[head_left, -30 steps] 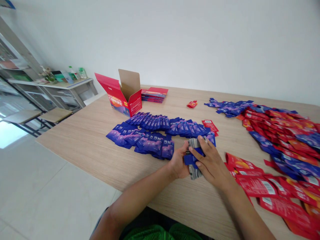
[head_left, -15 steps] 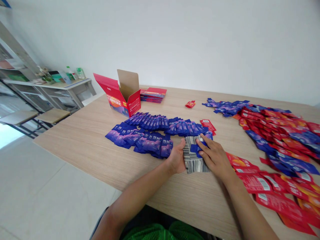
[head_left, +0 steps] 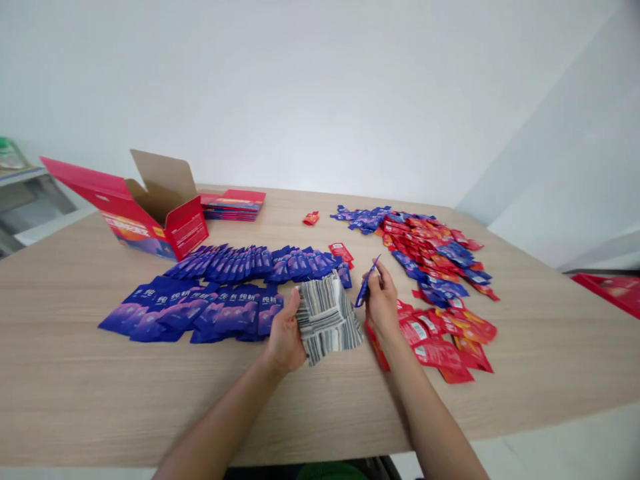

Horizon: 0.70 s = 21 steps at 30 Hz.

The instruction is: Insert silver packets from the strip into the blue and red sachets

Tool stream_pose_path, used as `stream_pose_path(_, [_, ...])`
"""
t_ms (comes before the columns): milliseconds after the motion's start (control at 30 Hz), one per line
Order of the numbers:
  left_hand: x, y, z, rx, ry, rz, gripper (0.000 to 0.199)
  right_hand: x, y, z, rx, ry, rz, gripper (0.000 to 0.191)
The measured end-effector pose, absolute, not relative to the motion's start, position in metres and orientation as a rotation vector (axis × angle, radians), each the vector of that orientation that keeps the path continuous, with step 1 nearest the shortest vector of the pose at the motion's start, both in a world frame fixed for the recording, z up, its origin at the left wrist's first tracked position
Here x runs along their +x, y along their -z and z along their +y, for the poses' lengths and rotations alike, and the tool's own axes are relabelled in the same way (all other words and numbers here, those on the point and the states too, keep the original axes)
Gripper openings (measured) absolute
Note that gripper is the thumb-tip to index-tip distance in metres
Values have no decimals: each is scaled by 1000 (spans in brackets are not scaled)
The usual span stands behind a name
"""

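Observation:
In my left hand is a grey, black and white striped cloth, gripped by its left edge above the table. Just right of it, my right hand pinches a blue sachet, which is turned nearly edge-on to me. Overlapping rows of blue-purple sachets lie to the left of the cloth, with a second fanned row behind them. Under and beside my right forearm are red sachets, lying flat in a loose group.
An open red box stands at the left, flaps up. Behind it lies a stack of flattened cartons. A mixed heap of red and blue sachets covers the right back. Single red sachets lie near the middle of the table.
The blue sachet has come off the cloth and is now in my right hand, which has moved away from the cloth. The view has swung to the right.

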<state>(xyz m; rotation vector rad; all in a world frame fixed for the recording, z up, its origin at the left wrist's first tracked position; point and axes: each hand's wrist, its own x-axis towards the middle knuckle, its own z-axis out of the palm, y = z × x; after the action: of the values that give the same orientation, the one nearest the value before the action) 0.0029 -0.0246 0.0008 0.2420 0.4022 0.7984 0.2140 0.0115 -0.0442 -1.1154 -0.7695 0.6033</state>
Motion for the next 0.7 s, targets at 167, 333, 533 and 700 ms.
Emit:
stream_pose_path(167, [7, 0, -17, 181, -881, 483, 55, 208, 21, -2, -543, -1200, -504, 36])
stream_pose_path(333, [6, -1, -12, 205, -935, 618, 53, 204, 13, -8, -320, -1461, -378, 34])
stream_pose_path(533, [7, 1, -12, 230, -932, 623, 51, 193, 20, -8, -375, -1483, -396, 41])
stream_pose_path(700, [11, 0, -15, 217, -910, 604, 53, 189, 21, -6, -394, -1465, -392, 44])
